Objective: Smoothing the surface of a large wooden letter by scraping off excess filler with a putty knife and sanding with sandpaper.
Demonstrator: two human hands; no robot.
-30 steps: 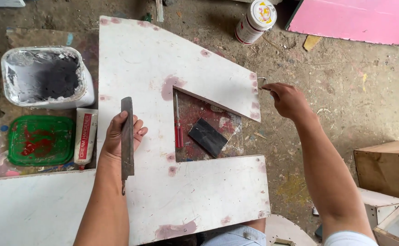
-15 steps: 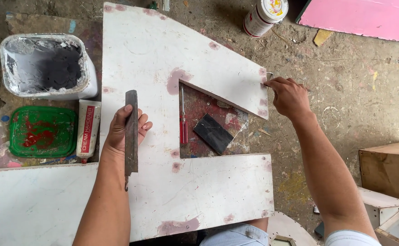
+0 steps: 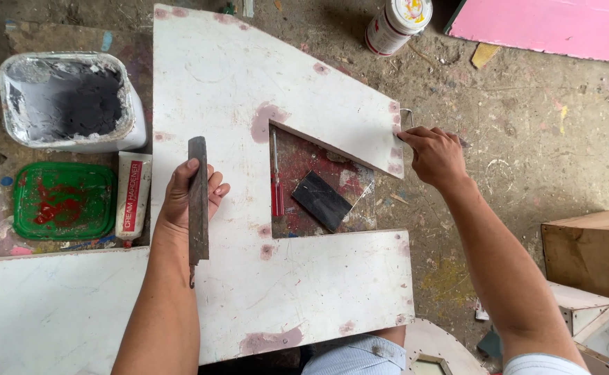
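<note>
Both forearms are bare; a white short sleeve (image 3: 547, 364) covers the right upper arm.

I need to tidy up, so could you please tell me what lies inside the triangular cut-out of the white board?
Inside the cut-out of the white board lie a red-handled screwdriver and a black block on a red-stained surface. What lies under the board itself is covered.

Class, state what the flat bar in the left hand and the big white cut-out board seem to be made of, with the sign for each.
Flat bar: probably steel, dull brown-grey, rust-like surface, thin pointed tang.
White board: likely painted wood or plywood; pale raw edge, matte white coat with pinkish filler patches.
</note>
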